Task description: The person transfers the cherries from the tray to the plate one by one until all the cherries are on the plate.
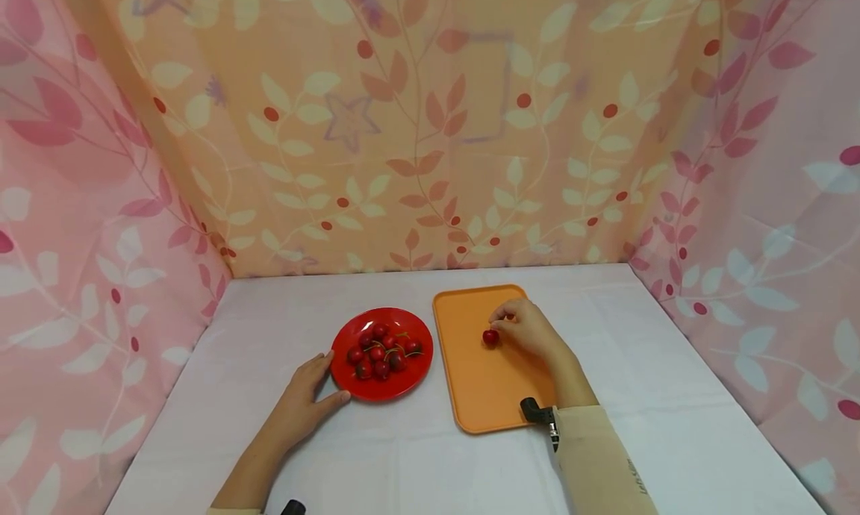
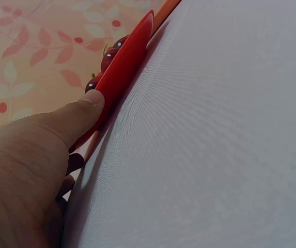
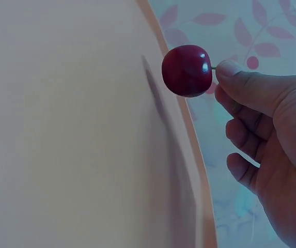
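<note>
In the head view, my left hand [image 1: 310, 403] lies at the left edge of a round red plate [image 1: 410, 386], with thumb and fingers spread along its rim. The left wrist view shows that thumb [image 2: 88, 106] resting on the rim. Several dark red cherries [image 1: 378, 353] with green stems are heaped on the plate. My right hand [image 1: 531, 328] pinches a single cherry [image 3: 186, 71] by its stem between thumb and forefinger. That cherry hangs over an orange rectangular tray [image 1: 473, 395], and the right wrist view shows its round side free of the fingers.
The tray stands right of the plate, a narrow strip of white tablecloth [image 1: 403, 455] between them. Patterned cloth drapes [image 1: 423, 127] close off the back and both sides of the table. A black wrist camera mount [image 1: 535, 410] overlaps the tray's lower right corner.
</note>
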A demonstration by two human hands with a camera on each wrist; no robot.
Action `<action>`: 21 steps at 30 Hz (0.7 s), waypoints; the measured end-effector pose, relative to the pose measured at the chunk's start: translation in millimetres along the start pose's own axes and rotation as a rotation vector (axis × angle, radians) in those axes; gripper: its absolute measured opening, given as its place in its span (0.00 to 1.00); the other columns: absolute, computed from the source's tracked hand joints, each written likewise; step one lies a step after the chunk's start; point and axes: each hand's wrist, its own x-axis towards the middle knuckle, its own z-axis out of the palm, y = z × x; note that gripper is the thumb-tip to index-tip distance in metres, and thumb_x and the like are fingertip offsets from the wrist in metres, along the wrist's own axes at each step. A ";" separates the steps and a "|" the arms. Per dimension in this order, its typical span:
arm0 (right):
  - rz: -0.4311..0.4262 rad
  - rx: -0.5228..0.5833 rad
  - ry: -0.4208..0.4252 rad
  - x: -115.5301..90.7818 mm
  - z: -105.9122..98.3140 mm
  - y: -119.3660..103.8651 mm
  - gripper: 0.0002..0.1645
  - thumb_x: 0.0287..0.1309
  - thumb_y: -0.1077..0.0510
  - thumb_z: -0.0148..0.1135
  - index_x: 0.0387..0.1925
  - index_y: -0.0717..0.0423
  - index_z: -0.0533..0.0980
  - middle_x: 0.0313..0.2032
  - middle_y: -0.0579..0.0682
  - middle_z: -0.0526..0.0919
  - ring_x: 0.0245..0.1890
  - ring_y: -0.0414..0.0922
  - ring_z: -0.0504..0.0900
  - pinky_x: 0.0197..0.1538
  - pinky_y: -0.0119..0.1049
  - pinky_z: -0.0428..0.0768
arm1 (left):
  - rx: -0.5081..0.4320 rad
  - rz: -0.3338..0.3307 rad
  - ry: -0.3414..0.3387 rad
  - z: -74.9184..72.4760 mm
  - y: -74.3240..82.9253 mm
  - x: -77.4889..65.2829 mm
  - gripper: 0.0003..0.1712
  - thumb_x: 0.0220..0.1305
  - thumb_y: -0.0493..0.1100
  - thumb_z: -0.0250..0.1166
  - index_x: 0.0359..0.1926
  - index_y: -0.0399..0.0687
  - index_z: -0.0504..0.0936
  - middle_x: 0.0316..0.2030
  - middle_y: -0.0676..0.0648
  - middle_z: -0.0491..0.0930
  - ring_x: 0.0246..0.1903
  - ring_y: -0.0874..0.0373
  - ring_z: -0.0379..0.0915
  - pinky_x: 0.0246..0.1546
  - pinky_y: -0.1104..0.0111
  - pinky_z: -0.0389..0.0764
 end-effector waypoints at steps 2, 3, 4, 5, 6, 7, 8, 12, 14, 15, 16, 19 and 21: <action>-0.023 -0.004 -0.003 2.0 2.5 -2.8 0.02 0.64 0.57 0.71 0.35 0.50 0.87 0.37 0.44 0.86 0.45 0.48 0.77 0.55 0.46 0.76 | 0.001 0.004 -0.001 0.4 0.2 0.1 0.55 0.60 0.65 0.71 0.79 0.46 0.59 0.76 0.39 0.62 0.77 0.39 0.51 0.70 0.36 0.63; -0.039 -0.005 -0.006 3.1 3.6 -4.2 0.02 0.63 0.57 0.71 0.35 0.51 0.87 0.36 0.43 0.87 0.44 0.48 0.77 0.55 0.46 0.76 | 0.000 0.005 0.002 0.5 0.3 -0.1 0.55 0.60 0.65 0.71 0.79 0.46 0.59 0.76 0.39 0.62 0.77 0.39 0.51 0.70 0.36 0.62; -0.059 -0.015 -0.008 4.6 4.7 -5.3 0.02 0.63 0.58 0.71 0.35 0.51 0.87 0.36 0.43 0.87 0.44 0.47 0.78 0.54 0.46 0.76 | 0.002 0.004 0.003 0.8 0.3 -0.3 0.55 0.60 0.66 0.71 0.79 0.46 0.59 0.76 0.38 0.62 0.77 0.39 0.51 0.70 0.36 0.62; -0.077 -0.024 -0.009 6.1 5.5 -6.9 0.03 0.63 0.57 0.71 0.36 0.51 0.87 0.36 0.43 0.87 0.44 0.47 0.78 0.53 0.46 0.77 | 0.001 0.005 0.005 0.8 0.5 -0.5 0.55 0.60 0.65 0.71 0.79 0.45 0.59 0.76 0.38 0.62 0.77 0.39 0.51 0.70 0.36 0.62; -0.090 -0.037 -0.008 7.5 6.3 -8.6 0.03 0.63 0.56 0.71 0.36 0.51 0.87 0.36 0.42 0.87 0.43 0.47 0.78 0.53 0.46 0.77 | 0.002 0.004 0.006 0.8 0.4 -0.6 0.55 0.60 0.65 0.71 0.79 0.45 0.59 0.76 0.38 0.62 0.77 0.39 0.51 0.71 0.36 0.61; -0.096 -0.048 -0.007 8.8 6.8 -11.0 0.04 0.63 0.55 0.72 0.36 0.50 0.87 0.35 0.41 0.87 0.43 0.46 0.78 0.53 0.45 0.77 | 0.006 0.005 0.007 0.7 0.4 -0.6 0.55 0.60 0.66 0.71 0.79 0.45 0.59 0.76 0.38 0.62 0.77 0.38 0.51 0.70 0.36 0.61; -0.106 -0.058 -0.005 10.0 6.9 -13.9 0.05 0.62 0.54 0.72 0.36 0.51 0.87 0.35 0.41 0.87 0.43 0.46 0.78 0.53 0.45 0.77 | 0.005 0.001 0.009 0.7 -0.1 -0.5 0.55 0.60 0.65 0.71 0.79 0.45 0.59 0.76 0.38 0.62 0.77 0.39 0.51 0.71 0.36 0.61; -0.129 -0.067 0.005 13.5 6.2 -28.8 0.05 0.62 0.53 0.72 0.34 0.49 0.86 0.34 0.40 0.86 0.44 0.46 0.79 0.56 0.48 0.79 | 0.006 -0.009 0.010 -0.6 0.0 -0.2 0.55 0.60 0.65 0.72 0.79 0.46 0.59 0.76 0.39 0.62 0.77 0.40 0.51 0.71 0.37 0.62; -0.141 -0.060 0.012 14.6 5.8 -36.8 0.05 0.62 0.53 0.72 0.33 0.48 0.86 0.35 0.40 0.86 0.45 0.47 0.79 0.58 0.49 0.78 | 0.004 -0.014 0.008 -1.3 0.6 -0.2 0.55 0.60 0.64 0.72 0.79 0.47 0.60 0.76 0.40 0.62 0.77 0.40 0.51 0.71 0.37 0.62; -0.144 -0.060 0.016 15.1 5.9 -40.1 0.04 0.62 0.54 0.72 0.33 0.47 0.85 0.36 0.40 0.86 0.46 0.47 0.79 0.59 0.50 0.78 | 0.000 -0.017 0.006 -1.5 1.2 -0.2 0.55 0.59 0.64 0.72 0.79 0.47 0.60 0.76 0.40 0.62 0.77 0.40 0.51 0.71 0.37 0.62; -0.142 -0.060 0.021 15.2 5.8 -43.9 0.03 0.61 0.54 0.73 0.33 0.47 0.86 0.37 0.41 0.85 0.47 0.47 0.78 0.59 0.50 0.78 | -0.002 -0.020 0.003 -1.5 1.5 -0.1 0.55 0.59 0.64 0.73 0.79 0.47 0.60 0.76 0.40 0.62 0.77 0.40 0.51 0.71 0.37 0.62; -0.130 -0.079 0.026 17.0 7.3 -52.4 0.02 0.61 0.52 0.73 0.32 0.43 0.86 0.39 0.41 0.82 0.49 0.49 0.76 0.57 0.47 0.77 | -0.009 -0.027 -0.003 -1.4 2.9 -0.4 0.55 0.59 0.63 0.73 0.79 0.47 0.60 0.76 0.40 0.62 0.77 0.40 0.51 0.71 0.37 0.63; -0.135 -0.098 0.022 19.2 8.7 -57.3 0.02 0.62 0.51 0.73 0.33 0.42 0.86 0.39 0.42 0.80 0.48 0.50 0.75 0.54 0.46 0.76 | -0.008 -0.034 -0.006 -1.1 3.5 -0.4 0.55 0.59 0.64 0.73 0.79 0.48 0.60 0.76 0.40 0.62 0.77 0.40 0.51 0.71 0.37 0.63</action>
